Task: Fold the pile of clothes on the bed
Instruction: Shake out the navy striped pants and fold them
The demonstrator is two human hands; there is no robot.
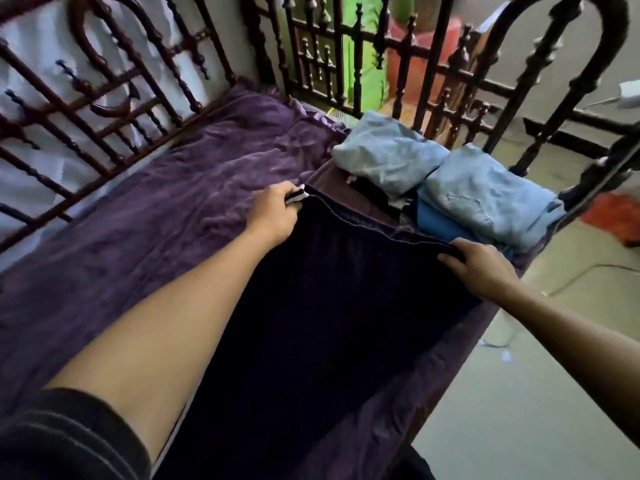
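The black sleeve [62, 441] leads to the left hand [273, 213], fingers pinching one top corner of the dark garment [311, 323]; the right hand [481, 268] grips the other corner. The garment spreads back from both sets of fingers over the purple sheet [138, 220], with folded pale-blue clothes [485, 199] just beyond them.

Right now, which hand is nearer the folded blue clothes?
Right. The right hand is just in front of the blue clothes, holding one end of the dark garment. The left hand holds the other end, farther off to their left.
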